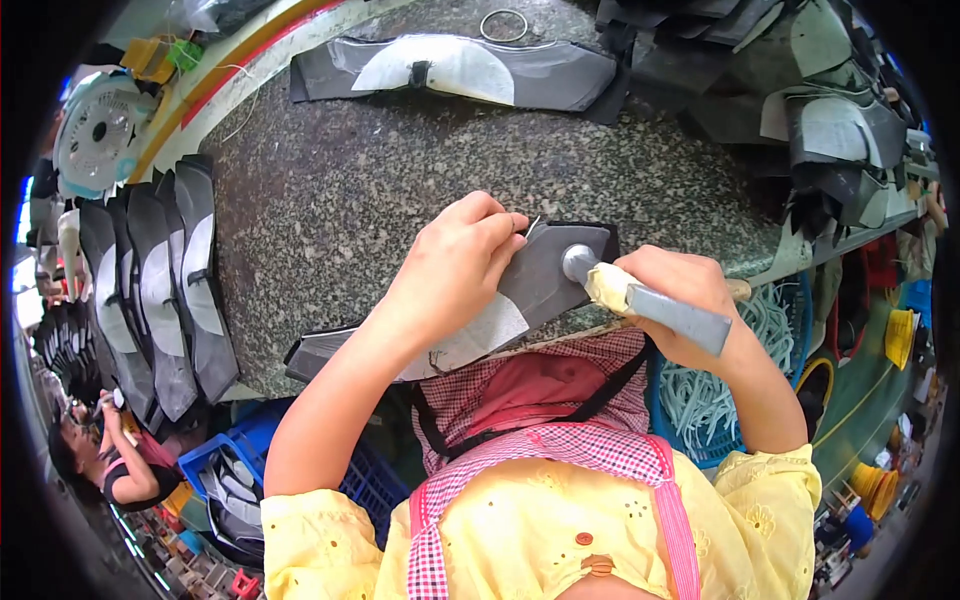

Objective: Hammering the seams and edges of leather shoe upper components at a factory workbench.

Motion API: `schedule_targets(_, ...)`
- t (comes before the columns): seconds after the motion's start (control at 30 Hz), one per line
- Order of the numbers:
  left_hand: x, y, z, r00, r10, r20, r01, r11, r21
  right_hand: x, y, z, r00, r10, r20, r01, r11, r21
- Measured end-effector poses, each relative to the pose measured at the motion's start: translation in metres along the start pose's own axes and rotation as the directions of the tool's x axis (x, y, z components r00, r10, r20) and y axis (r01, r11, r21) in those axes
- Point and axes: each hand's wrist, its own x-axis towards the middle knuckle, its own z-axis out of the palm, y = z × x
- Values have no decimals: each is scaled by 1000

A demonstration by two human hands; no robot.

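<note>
A long dark grey panel with a pale grey patch lies along the near edge of the stone worktop. My left hand bends over its far edge, thumb and fingers pinched there; a thin light strand shows at the fingertips. My right hand is wrapped around a hammer, whose head is bound with cream tape in the middle. The hammer's round metal face is over the panel's right part, and I cannot tell whether it touches. My left forearm covers part of the panel.
Another such panel lies at the far side beside a ring. More panels line the left, near a fan. Dark pieces pile up far right. A blue basket of pale strips stands below right; another person sits lower left.
</note>
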Motion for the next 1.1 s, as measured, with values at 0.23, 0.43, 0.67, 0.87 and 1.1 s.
schedule_targets(0.23,4,-19,15,925,333,-185,-298,935,191,3,0,2,998,13,64,-10,999,-52)
schedule_targets(0.43,11,-25,10,940,309,-141,-302,951,70,8,-3,1,997,71,40,-70,997,-8)
schedule_targets(0.67,15,-36,-1,825,565,-23,-523,779,346,24,-9,-5,985,164,48,-166,985,43)
schedule_targets(0.87,18,-41,2,821,570,-31,-547,800,247,45,-12,-10,991,131,-25,-133,988,-79)
schedule_targets(1.1,20,-41,2,806,592,-3,-574,782,244,46,-17,-12,986,138,-96,-147,985,-91)
